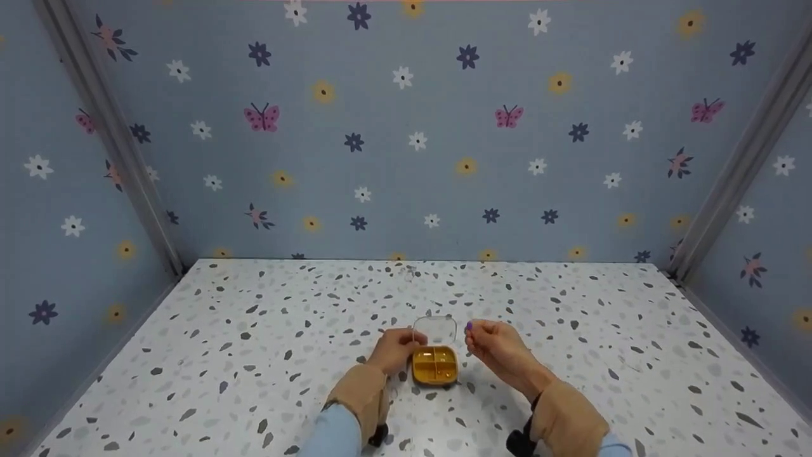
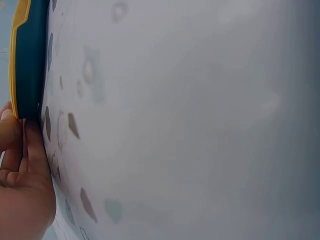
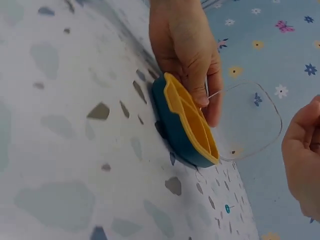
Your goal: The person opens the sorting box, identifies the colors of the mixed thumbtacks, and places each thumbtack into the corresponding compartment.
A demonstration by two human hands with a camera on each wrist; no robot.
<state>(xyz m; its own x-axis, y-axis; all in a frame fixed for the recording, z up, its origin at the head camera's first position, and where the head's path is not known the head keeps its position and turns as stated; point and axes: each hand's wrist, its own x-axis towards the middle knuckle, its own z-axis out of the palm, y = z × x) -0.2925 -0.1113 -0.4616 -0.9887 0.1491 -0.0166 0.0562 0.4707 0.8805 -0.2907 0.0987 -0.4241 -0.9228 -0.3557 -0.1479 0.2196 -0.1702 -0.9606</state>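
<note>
A small pill box (image 1: 435, 366), yellow inside and teal outside, stands on the table with its clear lid (image 1: 438, 329) raised at the back. Thin walls split its inside into several compartments; small shiny specks show in them. My left hand (image 1: 394, 350) grips the box at its back left corner, thumb at the rim and fingers behind, as the right wrist view shows. To the right of the lid, my right hand (image 1: 502, 350) pinches a small purple piece (image 1: 469, 325) between thumb and fingertips, clear of the box. Its kind cannot be made out.
The white speckled table (image 1: 266, 330) runs back to a flowered wall (image 1: 406, 127), with side walls at left and right. A small teal pin-like thing (image 3: 228, 208) lies on the table beyond the box in the right wrist view.
</note>
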